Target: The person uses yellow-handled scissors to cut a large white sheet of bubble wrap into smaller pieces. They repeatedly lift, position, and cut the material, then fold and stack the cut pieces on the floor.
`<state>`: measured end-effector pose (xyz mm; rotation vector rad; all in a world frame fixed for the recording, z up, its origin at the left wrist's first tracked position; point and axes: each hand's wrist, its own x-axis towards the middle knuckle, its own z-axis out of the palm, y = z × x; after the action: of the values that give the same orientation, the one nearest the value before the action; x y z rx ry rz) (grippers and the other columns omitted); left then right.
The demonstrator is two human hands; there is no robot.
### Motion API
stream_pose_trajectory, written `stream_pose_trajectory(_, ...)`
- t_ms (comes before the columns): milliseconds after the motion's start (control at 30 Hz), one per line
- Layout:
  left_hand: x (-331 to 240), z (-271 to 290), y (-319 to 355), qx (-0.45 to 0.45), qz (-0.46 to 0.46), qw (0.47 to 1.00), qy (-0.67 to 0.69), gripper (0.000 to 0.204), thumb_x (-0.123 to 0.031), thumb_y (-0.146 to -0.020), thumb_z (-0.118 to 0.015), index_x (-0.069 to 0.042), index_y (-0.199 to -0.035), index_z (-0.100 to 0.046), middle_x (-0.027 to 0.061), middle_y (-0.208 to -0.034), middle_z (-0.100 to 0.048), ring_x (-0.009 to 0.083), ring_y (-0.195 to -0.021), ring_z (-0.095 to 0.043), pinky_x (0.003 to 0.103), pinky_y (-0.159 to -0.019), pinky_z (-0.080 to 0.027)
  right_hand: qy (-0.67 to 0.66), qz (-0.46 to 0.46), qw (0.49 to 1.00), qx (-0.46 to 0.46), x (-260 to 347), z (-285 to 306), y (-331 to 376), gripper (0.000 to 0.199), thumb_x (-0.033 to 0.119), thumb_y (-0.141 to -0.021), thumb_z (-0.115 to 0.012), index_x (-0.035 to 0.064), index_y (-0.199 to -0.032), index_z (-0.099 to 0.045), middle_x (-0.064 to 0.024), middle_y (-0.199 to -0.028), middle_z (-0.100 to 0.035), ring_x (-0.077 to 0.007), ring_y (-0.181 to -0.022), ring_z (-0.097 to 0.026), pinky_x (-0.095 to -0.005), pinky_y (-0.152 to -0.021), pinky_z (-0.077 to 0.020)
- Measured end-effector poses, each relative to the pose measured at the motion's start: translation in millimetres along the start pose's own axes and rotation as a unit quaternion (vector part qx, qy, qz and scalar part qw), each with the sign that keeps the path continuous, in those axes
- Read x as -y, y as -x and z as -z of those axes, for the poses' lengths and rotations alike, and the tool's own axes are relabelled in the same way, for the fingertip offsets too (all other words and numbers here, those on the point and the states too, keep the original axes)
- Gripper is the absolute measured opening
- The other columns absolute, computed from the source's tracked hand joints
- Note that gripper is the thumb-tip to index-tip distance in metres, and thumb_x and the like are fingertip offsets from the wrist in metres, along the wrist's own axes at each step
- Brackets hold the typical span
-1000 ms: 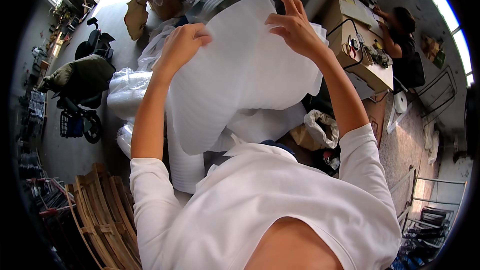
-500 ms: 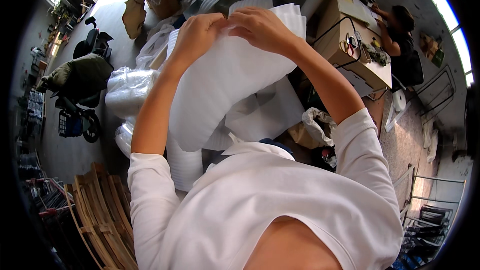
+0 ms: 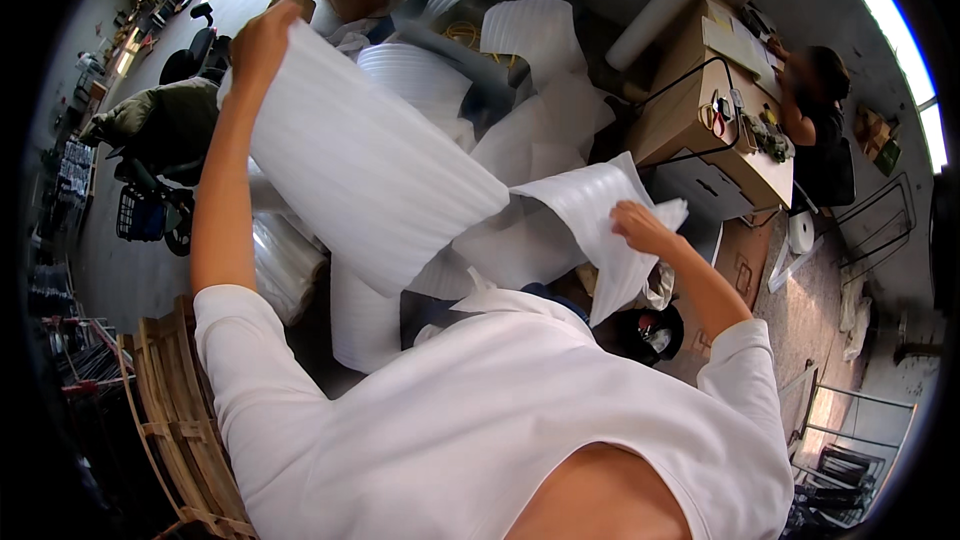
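My left hand (image 3: 262,48) is raised at the upper left, closed on the corner of a wide white foam sheet (image 3: 370,160) that slants down toward my middle. Lower on the right, my right hand (image 3: 642,228) pinches a smaller, curling piece of white foam (image 3: 592,202). The two pieces meet or overlap near the centre; whether they are still joined I cannot tell. Beneath and behind them lies a heap of loose foam sheeting (image 3: 550,125). A white foam roll (image 3: 362,325) stands close to my body, partly covered by the wide sheet.
Clear-wrapped rolls (image 3: 288,265) lie at my left, near wooden pallets (image 3: 180,420). Farther left stands a scooter (image 3: 165,140). At the right a person (image 3: 815,90) sits by a desk (image 3: 690,90) with scissors on it. A black bin (image 3: 655,332) is below my right hand.
My hands were together at the top centre on the foam; they have moved apart, left hand to the left and up, right hand down and right, each with foam.
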<state>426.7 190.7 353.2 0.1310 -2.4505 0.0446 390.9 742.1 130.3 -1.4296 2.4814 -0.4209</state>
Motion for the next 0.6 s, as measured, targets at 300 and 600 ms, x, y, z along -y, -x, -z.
stream_pose_trajectory(300, -205.1, -13.0, 3.9, 0.066, -0.132, 0.930, 0.337, 0.013, -0.018, -0.078, -0.055, -0.006, -0.082, -0.056, 0.0089, -0.072, -0.060, 0.0237, -0.068, -0.058, 0.032, -0.064, -0.045, -0.160, 0.078, 0.970, -0.164, 130.5, 169.8, -169.9, 0.019, 0.000, -0.067, -0.061, 0.0004, -0.085, -0.059, -0.0133, -0.099, -0.055, -0.0280, -0.089, -0.053, -0.0328, -0.078, -0.0427)
stream_pose_trajectory(600, -122.0, -0.9, 23.3, 0.247, -0.014, 0.932, 0.265, 0.013, -0.017, -0.073, -0.057, -0.006, -0.078, -0.060, 0.0097, -0.071, -0.060, 0.0235, -0.069, -0.057, 0.033, -0.067, -0.043, 0.086, 0.095, 0.927, -0.353, 126.6, 185.4, -150.4, 0.017, 0.007, -0.067, -0.066, 0.0107, -0.083, -0.064, -0.0089, -0.123, -0.041, -0.0212, -0.121, -0.026, -0.0438, -0.097, -0.0224)
